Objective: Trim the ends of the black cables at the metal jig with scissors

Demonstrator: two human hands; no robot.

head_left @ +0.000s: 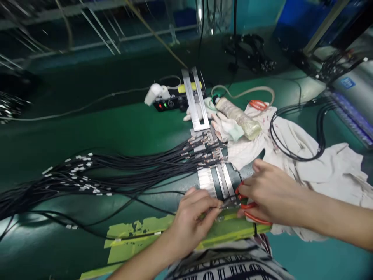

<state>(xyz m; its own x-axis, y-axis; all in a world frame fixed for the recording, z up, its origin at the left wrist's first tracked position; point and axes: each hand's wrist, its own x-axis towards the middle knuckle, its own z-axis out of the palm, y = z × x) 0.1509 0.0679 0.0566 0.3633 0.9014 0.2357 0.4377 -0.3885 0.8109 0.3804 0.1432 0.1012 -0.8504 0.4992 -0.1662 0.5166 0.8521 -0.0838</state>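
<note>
At the bench's front edge, my right hand is closed around the red handles of a pair of pliers, whose metal jaws point left. My left hand pinches the end of a thin black cable between thumb and fingertips, right at the plier jaws. Whether the jaws touch the cable end is too small to tell. Just beyond my hands, many black cables lie in a bundle, their stripped ends resting across a metal strip fixture. White labels mark the cables farther left.
A slotted metal plate leans over a black control box. To the right lie a plastic bottle, a white cloth and coiled black cable. Yellow-green tape covers the front edge. A grey machine stands far right.
</note>
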